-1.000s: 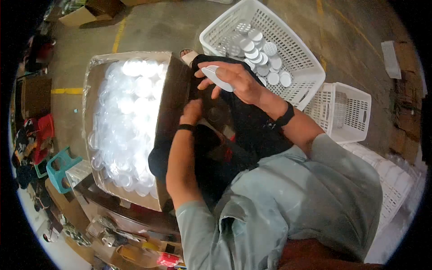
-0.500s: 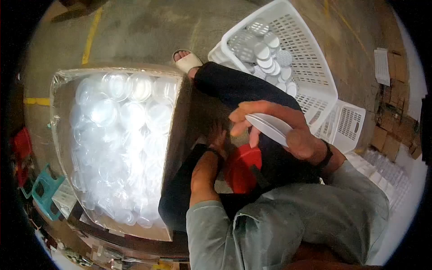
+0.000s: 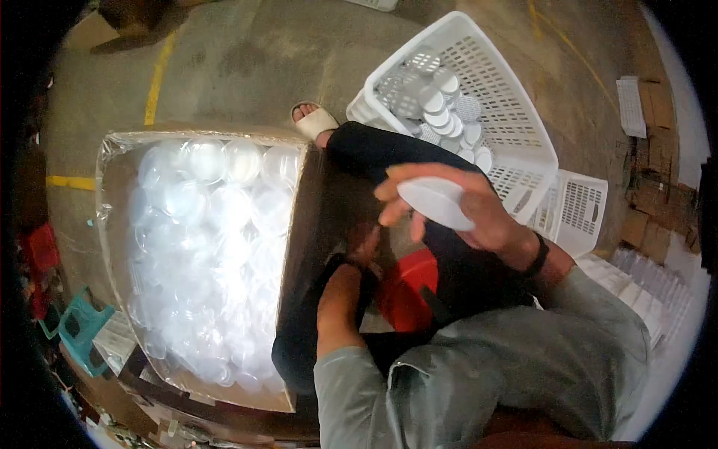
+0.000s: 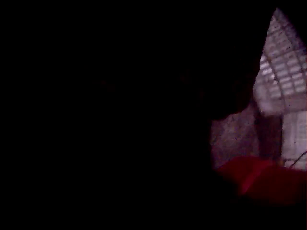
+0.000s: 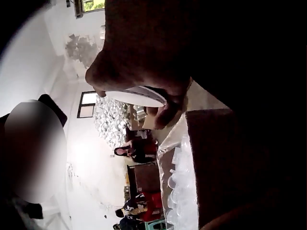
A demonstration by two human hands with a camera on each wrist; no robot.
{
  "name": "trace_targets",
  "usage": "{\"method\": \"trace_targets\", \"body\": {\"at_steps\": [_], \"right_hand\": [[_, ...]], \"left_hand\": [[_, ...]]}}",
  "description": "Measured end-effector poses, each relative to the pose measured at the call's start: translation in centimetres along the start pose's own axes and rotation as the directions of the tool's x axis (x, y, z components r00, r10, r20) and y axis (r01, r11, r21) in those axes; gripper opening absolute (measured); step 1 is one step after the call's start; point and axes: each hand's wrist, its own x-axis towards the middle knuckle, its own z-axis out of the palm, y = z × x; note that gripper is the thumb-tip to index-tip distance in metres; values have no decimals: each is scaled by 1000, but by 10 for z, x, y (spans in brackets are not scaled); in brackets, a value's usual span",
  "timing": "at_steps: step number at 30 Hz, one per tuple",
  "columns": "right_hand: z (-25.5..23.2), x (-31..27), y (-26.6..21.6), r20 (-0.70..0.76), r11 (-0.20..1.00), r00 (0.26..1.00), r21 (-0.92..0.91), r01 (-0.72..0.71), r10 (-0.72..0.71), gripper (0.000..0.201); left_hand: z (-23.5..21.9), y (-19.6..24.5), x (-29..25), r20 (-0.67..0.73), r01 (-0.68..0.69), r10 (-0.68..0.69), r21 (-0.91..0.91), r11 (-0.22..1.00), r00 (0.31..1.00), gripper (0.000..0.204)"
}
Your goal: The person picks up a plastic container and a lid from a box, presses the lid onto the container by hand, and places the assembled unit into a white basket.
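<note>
In the head view the right hand point(image 3: 486, 213) holds a white round disc point(image 3: 436, 202) between thumb and fingers, over the dark-trousered leg. The right wrist view shows the disc point(image 5: 136, 97) nearly edge-on against the palm side of the right hand point(image 5: 144, 57), a second layer visible along it. The left hand point(image 3: 364, 245) is low between the legs in shadow, beside a red object point(image 3: 407, 292) and near the large carton point(image 3: 303, 224); its fingers are too dark to read. In the left wrist view most is black, with the red object point(image 4: 264, 179) at lower right.
The carton at left holds many clear round plastic pieces point(image 3: 202, 254). A white slotted basket point(image 3: 516, 97) with white discs point(image 3: 432, 99) stands beyond the leg. Another white crate point(image 3: 580, 206) is right of it; a teal stool point(image 3: 78, 329) stands far left.
The head view has shifted. Over the last half second the right hand has tilted the disc so more of its face shows. The left hand has moved lower between the legs since a second ago.
</note>
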Motion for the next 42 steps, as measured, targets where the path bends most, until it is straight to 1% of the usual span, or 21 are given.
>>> {"method": "trace_targets", "body": {"at_steps": [2, 3, 4, 5, 6, 7, 8, 10, 11, 13, 18, 20, 24, 25, 29, 32, 34, 36, 38, 40, 42], "right_hand": [[-3, 3, 6, 14, 987, 994, 122, 107, -109, 66], [-4, 4, 10, 15, 977, 995, 189, 98, -103, 64], [-5, 3, 13, 21, 962, 995, 259, 86, -95, 61], [-7, 2, 16, 29, 958, 991, 263, 116, -128, 61], [-9, 2, 17, 27, 946, 995, 315, 79, -93, 61], [-9, 0, 19, 30, 929, 998, 369, 41, -56, 60], [-10, -1, 20, 43, 926, 995, 373, 68, -90, 60], [-11, -5, 23, 89, 892, 994, 451, 10, -56, 59], [-12, -8, 24, 115, 894, 992, 448, 0, -58, 60], [-10, -13, 25, 117, 909, 990, 416, 23, -78, 60], [9, -31, 30, 155, 961, 988, 277, -20, -25, 57], [17, -37, 38, 231, 969, 972, 226, -100, 47, 58], [43, -58, 54, 299, 964, 949, 207, -164, 97, 60], [48, -63, 56, 290, 951, 951, 246, -185, 109, 59], [54, -69, 68, 332, 936, 932, 260, -239, 145, 56], [54, -66, 72, 339, 927, 925, 262, -269, 172, 53], [53, -64, 74, 336, 921, 925, 273, -277, 178, 52], [54, -63, 75, 347, 902, 907, 265, -340, 239, 49], [53, -62, 82, 331, 923, 921, 249, -295, 205, 47], [53, -61, 81, 300, 919, 926, 245, -309, 231, 46], [57, -58, 81, 243, 935, 935, 182, -304, 257, 48]], "left_hand": [[-75, 65, -46, -108, -269, 327, 363, 892, 939, 78], [-113, 103, -54, 86, -91, 117, -260, 961, 989, 84], [-58, 41, 1, -137, -405, 382, -341, 848, 914, 78], [-141, 125, -56, 43, -144, 177, -413, 899, 983, 75], [-232, 218, -117, 220, 131, -41, -415, 900, 975, 72], [-184, 149, -60, 99, -4, 60, -485, 874, 993, 66], [-208, 175, -85, 29, -65, 93, -508, 859, 995, 59], [-213, 177, -112, -34, -63, 76, -911, 407, 996, 57], [-215, 174, -127, -57, -84, 75, -900, 427, 996, 57], [-219, 170, -158, -153, -192, 143, -927, 322, 978, 67], [-213, 199, -230, -391, -401, 89, -891, 212, 916, 72], [-203, 218, -253, -559, -574, 133, -809, 131, 818, 71], [-180, 208, -266, -621, -615, 53, -754, 232, 782, 67], [-171, 213, -274, -682, -634, 6, -677, 373, 732, 68], [-156, 214, -279, -736, -580, -88, -596, 556, 672, 65], [-153, 221, -281, -782, -619, -119, -567, 544, 612, 62], [-154, 230, -286, -775, -648, -134, -597, 473, 617, 60], [-156, 223, -291, -766, -572, -100, -554, 605, 635, 61], [-155, 239, -294, -743, -613, -125, -624, 485, 658, 61], [-148, 214, -274, -802, -663, -45, -522, 537, 596, 64], [-149, 226, -279, -815, -706, 26, -485, 517, 579, 58]]}}
